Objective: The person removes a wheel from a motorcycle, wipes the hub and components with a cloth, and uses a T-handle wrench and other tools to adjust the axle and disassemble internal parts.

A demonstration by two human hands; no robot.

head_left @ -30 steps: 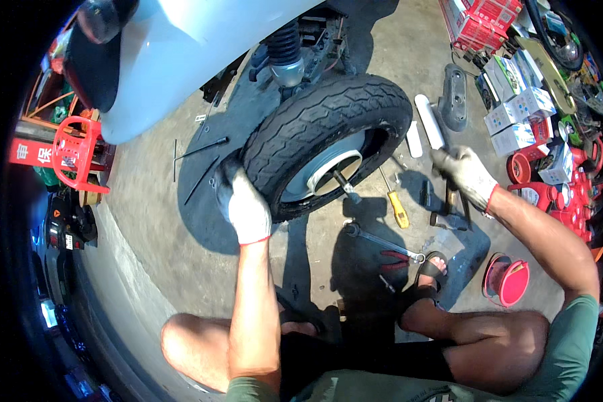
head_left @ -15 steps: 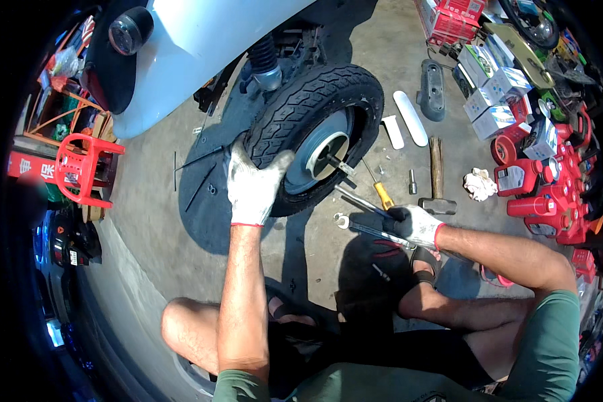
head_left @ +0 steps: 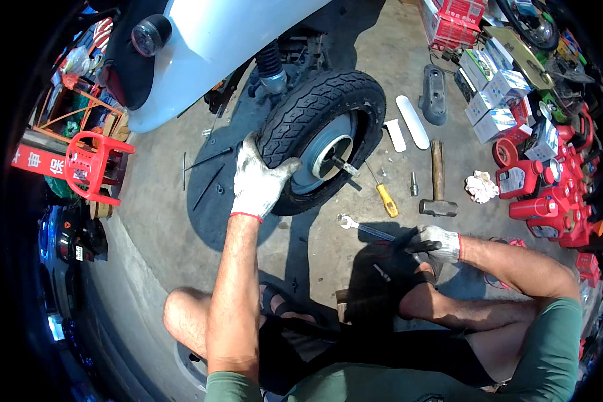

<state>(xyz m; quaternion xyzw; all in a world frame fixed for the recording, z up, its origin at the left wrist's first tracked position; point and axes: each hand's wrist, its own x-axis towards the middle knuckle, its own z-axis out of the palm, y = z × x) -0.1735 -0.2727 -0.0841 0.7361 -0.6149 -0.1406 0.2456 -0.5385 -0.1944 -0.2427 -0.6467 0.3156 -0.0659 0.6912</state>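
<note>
A black motor-scooter wheel (head_left: pixel 328 144) stands tilted on the concrete, a metal axle (head_left: pixel 344 165) sticking out of its pale hub. My gloved left hand (head_left: pixel 260 177) grips the tyre's near left side, thumb over the sidewall and fingers against the tread. Low on the right, my gloved right hand (head_left: pixel 441 242) is closed above my foot; its dark fingertips lie in shadow, and what they hold cannot be made out. Beside it a combination wrench (head_left: pixel 365 230) lies on the floor, its handle end hidden in shadow. A yellow-handled screwdriver (head_left: pixel 386 200) rests between wheel and hand.
A hammer (head_left: pixel 438 177), a socket (head_left: pixel 414 183) and two white strips lie to the right. Boxes (head_left: pixel 494 124) and red jugs (head_left: pixel 519 179) crowd the far right. The white scooter body (head_left: pixel 208 47) overhangs the upper left. A red stool (head_left: pixel 90 167) stands left; thin rods lie near the wheel.
My right hand has drawn back to the right and down, and the metal rod it held out toward the wheel no longer shows. My left hand stays on the tyre.
</note>
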